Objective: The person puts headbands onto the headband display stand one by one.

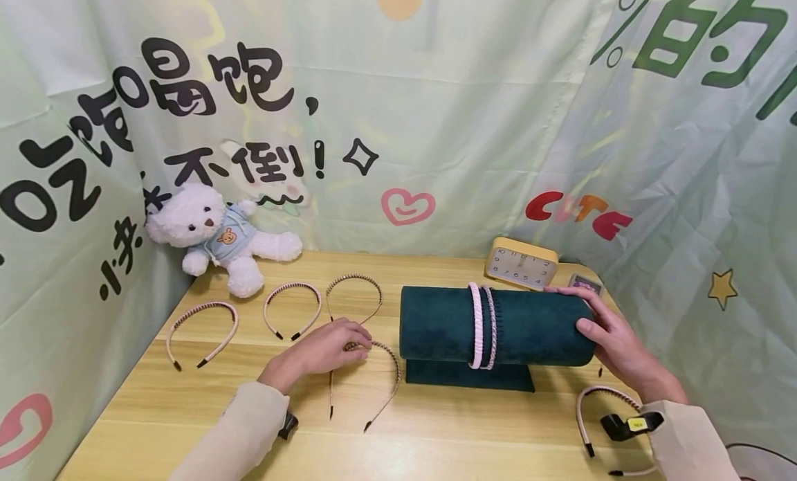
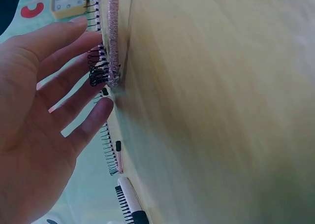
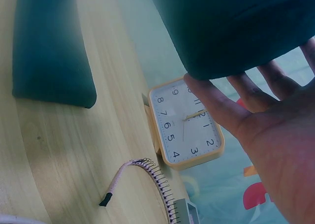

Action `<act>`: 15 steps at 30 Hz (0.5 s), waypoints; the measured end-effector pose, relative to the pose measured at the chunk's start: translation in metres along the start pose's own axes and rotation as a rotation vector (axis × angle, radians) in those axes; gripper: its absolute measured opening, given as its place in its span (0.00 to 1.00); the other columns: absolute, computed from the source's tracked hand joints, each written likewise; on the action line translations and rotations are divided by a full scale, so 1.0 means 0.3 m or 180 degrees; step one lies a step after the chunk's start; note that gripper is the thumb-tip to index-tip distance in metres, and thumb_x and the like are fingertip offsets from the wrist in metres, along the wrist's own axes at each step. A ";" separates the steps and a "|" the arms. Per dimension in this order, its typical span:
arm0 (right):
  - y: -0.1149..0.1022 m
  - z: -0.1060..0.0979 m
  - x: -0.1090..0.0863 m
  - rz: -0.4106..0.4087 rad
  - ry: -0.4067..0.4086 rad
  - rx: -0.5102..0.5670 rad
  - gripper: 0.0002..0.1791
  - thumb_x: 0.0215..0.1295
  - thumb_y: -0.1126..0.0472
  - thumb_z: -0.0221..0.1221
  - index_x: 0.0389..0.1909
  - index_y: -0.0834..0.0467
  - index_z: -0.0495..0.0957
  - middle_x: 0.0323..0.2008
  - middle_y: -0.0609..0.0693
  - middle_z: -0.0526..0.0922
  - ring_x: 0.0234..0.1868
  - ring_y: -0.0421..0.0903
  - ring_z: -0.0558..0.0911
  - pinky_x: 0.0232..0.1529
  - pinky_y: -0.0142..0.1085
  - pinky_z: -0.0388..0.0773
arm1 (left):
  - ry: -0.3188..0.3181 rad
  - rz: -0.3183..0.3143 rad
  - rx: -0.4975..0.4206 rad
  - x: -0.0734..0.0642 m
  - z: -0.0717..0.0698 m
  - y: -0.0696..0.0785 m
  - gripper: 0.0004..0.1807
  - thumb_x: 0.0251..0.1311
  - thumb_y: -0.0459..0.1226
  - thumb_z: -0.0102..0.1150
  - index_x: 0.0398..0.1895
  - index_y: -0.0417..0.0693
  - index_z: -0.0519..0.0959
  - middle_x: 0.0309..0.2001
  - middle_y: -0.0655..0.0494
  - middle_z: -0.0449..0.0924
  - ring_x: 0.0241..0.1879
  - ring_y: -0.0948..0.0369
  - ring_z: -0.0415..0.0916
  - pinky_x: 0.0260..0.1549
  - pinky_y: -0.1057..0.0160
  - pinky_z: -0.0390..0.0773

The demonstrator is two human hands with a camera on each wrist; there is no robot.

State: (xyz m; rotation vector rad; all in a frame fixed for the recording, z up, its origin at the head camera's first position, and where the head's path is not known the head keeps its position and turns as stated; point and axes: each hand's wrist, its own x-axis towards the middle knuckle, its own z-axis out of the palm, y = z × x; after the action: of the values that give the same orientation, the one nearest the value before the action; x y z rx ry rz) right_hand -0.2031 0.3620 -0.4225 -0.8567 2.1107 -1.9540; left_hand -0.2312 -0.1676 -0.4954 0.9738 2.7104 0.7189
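My left hand (image 1: 330, 347) is over the top curve of a thin toothed headband (image 1: 397, 370) lying on the table. In the left wrist view its fingers (image 2: 74, 88) are spread and fairly straight, with fingertips right at the headband's teeth (image 2: 98, 74). My right hand (image 1: 623, 339) holds the right end of a dark green velvet roll stand (image 1: 436, 329), thumb in front and fingers over the far side. Around the roll sit a pink headband (image 1: 477, 325) and a thin braided headband (image 1: 492, 329), side by side. The right thumb is hidden in the right wrist view.
More headbands lie left, a pinkish one (image 1: 233, 322), another (image 1: 319, 297) and a thin one (image 1: 380, 291). A further headband (image 1: 580, 415) lies near my right sleeve. At the back stand a yellow clock (image 1: 521, 263) and a white teddy bear (image 1: 243, 277); printed curtains (image 1: 467, 121) surround the table.
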 end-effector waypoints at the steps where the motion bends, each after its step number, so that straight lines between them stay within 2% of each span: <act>1: -0.001 0.001 0.000 0.0010 0.0004 -0.0003 0.27 0.89 0.64 0.40 0.84 0.58 0.57 0.82 0.45 0.67 0.70 0.37 0.77 0.62 0.32 0.84 | 0.0011 0.0000 0.0000 -0.001 -0.001 0.000 0.13 0.78 0.42 0.65 0.57 0.49 0.90 0.64 0.54 0.86 0.68 0.50 0.78 0.72 0.45 0.76; 9: 0.001 0.002 0.002 -0.0001 0.0000 0.0013 0.27 0.89 0.63 0.41 0.84 0.57 0.58 0.81 0.44 0.68 0.70 0.37 0.77 0.62 0.32 0.84 | 0.0168 -0.0013 0.0010 -0.023 -0.027 -0.010 0.11 0.78 0.40 0.64 0.54 0.50 0.91 0.62 0.55 0.87 0.67 0.50 0.80 0.70 0.44 0.78; 15: 0.003 0.000 0.002 -0.0033 -0.0014 0.0032 0.27 0.89 0.64 0.41 0.84 0.58 0.57 0.81 0.44 0.68 0.70 0.37 0.77 0.63 0.32 0.84 | 0.0304 0.0040 -0.0022 -0.031 -0.056 -0.019 0.11 0.75 0.31 0.65 0.55 0.47 0.90 0.62 0.51 0.87 0.64 0.48 0.84 0.66 0.46 0.83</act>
State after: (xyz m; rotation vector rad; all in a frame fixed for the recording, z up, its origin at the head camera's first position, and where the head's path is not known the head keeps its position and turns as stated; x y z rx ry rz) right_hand -0.2038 0.3616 -0.4232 -0.8711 2.0964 -1.9642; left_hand -0.2325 -0.1838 -0.4835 0.9799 2.7834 0.7965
